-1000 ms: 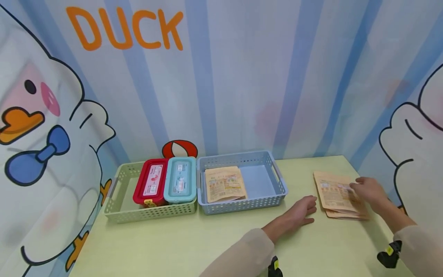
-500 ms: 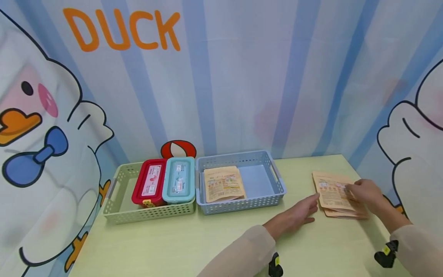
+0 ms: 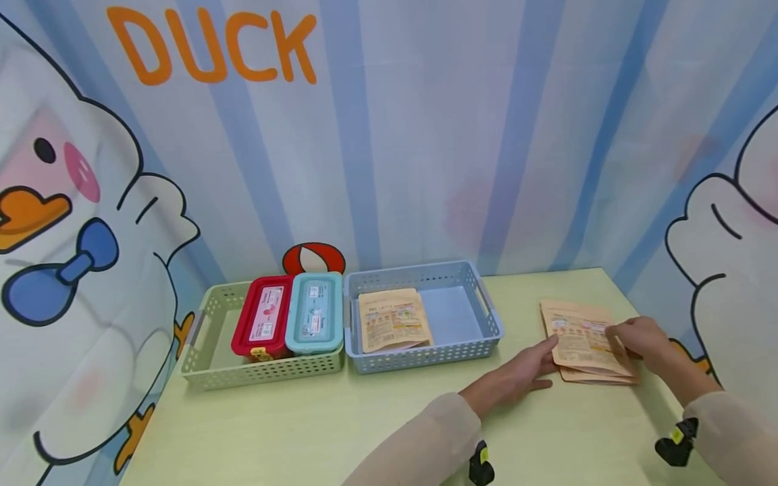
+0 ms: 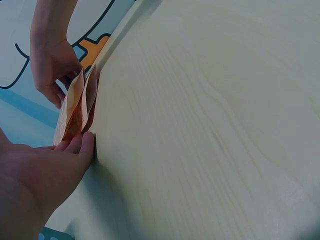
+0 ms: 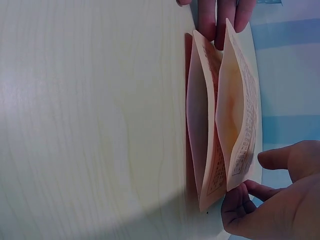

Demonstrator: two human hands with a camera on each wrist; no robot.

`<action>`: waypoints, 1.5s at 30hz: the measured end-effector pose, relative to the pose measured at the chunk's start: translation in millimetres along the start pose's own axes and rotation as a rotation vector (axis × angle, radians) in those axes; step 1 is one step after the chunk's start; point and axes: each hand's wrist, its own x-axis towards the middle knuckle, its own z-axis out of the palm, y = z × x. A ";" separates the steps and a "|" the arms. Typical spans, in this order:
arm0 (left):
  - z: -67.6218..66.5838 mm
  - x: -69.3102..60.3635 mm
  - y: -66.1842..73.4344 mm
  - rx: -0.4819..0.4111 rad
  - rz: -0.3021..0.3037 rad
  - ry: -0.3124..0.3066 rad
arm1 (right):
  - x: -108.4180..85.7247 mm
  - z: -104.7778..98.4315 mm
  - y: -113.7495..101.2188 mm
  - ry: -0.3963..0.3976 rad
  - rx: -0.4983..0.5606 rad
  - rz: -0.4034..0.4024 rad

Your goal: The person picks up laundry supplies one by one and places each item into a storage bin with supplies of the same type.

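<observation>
Two flat kraft-paper pouches lie stacked at the table's right side; the upper pouch [image 3: 586, 344] shows printed text, and the lower pouch [image 3: 598, 378] peeks out along the near edge. At their left edge is my left hand [image 3: 523, 374], fingers fairly straight; in the right wrist view its fingertips [image 5: 225, 25] reach the pouches' end. My right hand [image 3: 647, 344] holds the upper pouch's right edge, with curled fingers [image 5: 240, 202] at its underside and the thumb beside the printed face. Both pouches bulge slightly apart in the wrist views.
A blue basket [image 3: 486, 347] holds similar pouches [image 3: 395, 320]. Left of it, a green basket [image 3: 209, 378] contains a red-lidded box [image 3: 264, 317] and a teal-lidded box [image 3: 315, 314]. Behind the pale table [image 3: 292, 432] hangs a striped duck curtain [image 3: 413, 135].
The stacked pouches have shifted slightly left with my right hand. My left hand has come into contact with their left edge. The baskets stay put.
</observation>
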 end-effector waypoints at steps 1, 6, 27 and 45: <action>-0.3 0.2 -0.2 -0.003 -0.001 0.001 | 0.0 0.4 0.2 -0.001 -0.004 -0.001; -1.6 -1.0 0.1 0.003 -0.006 -0.009 | 1.6 1.2 0.7 -0.008 -0.019 -0.021; -1.1 -6.9 17.7 0.090 0.069 0.061 | 2.3 12.9 -16.4 0.076 -0.144 0.023; -0.9 -26.1 39.9 0.584 0.174 0.173 | -12.7 -2.2 -47.9 0.061 -0.132 -0.022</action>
